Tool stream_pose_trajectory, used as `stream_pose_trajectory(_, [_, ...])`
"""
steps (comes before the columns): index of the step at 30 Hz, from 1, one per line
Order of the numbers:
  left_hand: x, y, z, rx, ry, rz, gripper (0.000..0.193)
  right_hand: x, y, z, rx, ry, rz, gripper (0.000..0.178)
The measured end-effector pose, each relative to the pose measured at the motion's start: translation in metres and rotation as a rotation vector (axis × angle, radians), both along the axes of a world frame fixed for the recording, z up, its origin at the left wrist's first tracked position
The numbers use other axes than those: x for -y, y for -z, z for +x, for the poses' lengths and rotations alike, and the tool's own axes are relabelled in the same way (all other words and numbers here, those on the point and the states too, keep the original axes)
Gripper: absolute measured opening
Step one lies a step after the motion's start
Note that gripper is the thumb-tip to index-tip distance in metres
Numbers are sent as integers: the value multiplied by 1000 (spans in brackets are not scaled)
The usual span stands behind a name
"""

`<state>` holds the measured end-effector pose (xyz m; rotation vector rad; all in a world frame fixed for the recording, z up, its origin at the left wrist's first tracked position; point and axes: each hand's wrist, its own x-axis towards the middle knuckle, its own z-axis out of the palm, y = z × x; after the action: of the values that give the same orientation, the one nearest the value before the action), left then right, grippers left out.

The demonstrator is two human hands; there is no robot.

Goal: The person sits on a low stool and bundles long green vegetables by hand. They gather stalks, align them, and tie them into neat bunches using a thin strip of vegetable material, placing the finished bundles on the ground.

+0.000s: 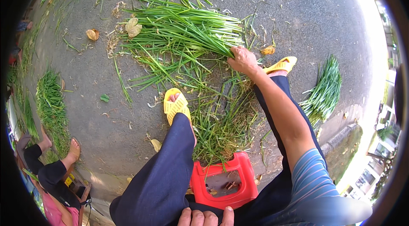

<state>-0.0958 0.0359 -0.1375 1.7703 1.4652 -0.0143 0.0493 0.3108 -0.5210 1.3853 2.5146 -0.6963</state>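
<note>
A wide heap of long, thin green stalks, like garlic chives (183,28), lies on the grey pavement ahead of me, pale ends to the right. My right hand (243,59) is closed at the heap's lower right corner, its fingers on the pale ends of some stalks. Low in the picture, my left hand (204,217) rests on my lap, fingers side by side and thumb a little apart, holding nothing that I can see. Between my yellow slippers (175,106) lies a loose litter of cut green and dry stalks (223,119).
A red plastic stool (245,179) stands between my legs. To the right lies another green bundle (326,87). A long row of greens (52,107) lies at left, beside a seated person's bare feet (73,149). Dry leaves (92,34) dot the pavement.
</note>
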Motion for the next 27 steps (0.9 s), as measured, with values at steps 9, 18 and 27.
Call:
stream_pose_trajectory(9, [6,1,2,8,8,15,44,-49,-56,1,-266,176,-148,30])
stream_pose_trajectory(18, [6,2,4,8,-8,18,44,-51,-58,8,-77,126,-158,36])
stream_pose_trajectory(27, [8,2,7,-14,-11,57,42,-63,-130,8,-54,-61,-80,33])
